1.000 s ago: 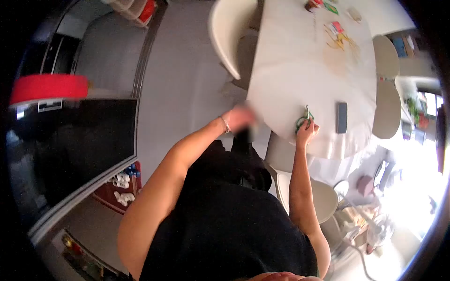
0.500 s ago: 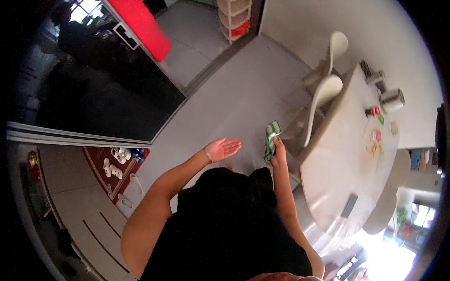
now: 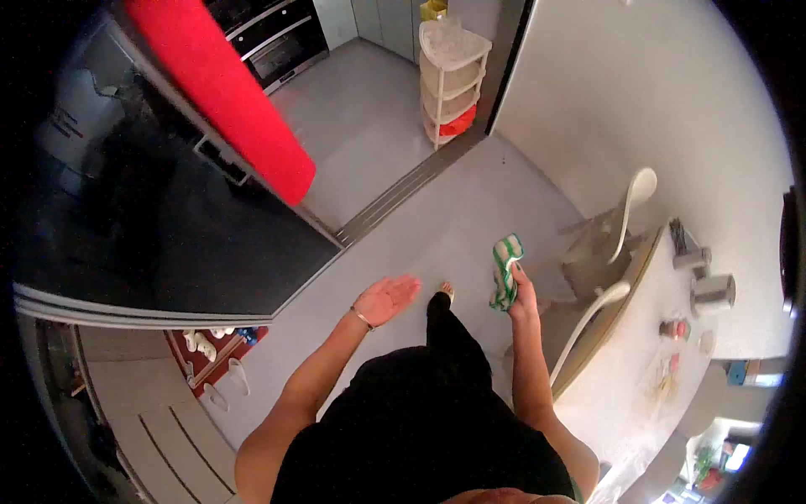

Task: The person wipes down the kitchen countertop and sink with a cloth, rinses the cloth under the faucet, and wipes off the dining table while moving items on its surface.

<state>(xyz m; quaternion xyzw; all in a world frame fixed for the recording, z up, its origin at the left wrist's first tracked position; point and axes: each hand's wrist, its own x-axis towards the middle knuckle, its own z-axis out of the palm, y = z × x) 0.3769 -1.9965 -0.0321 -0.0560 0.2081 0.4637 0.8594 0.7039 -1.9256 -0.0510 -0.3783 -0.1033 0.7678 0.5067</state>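
Observation:
My right hand (image 3: 524, 296) grips a green and white cloth (image 3: 504, 273), bunched up and held above the grey floor. My left hand (image 3: 386, 300) is held out at the left with the palm up and the fingers stretched; nothing lies in it. A bracelet (image 3: 362, 317) circles the left wrist. Between the two hands one foot (image 3: 446, 291) shows on the floor, ahead of my black clothing.
On the right stands a table (image 3: 588, 424) with a metal pot (image 3: 714, 294) and a red-lidded jar (image 3: 674, 328). A white chair (image 3: 588, 323) is beside it. A red-draped sliding door (image 3: 227, 101) opens onto a room with a shelf rack (image 3: 453, 80). Slippers (image 3: 239, 376) lie at left.
I have stepped forward toward the doorway; more of the far room and the rack shows. The cloth stays in my right hand, and my left hand remains spread.

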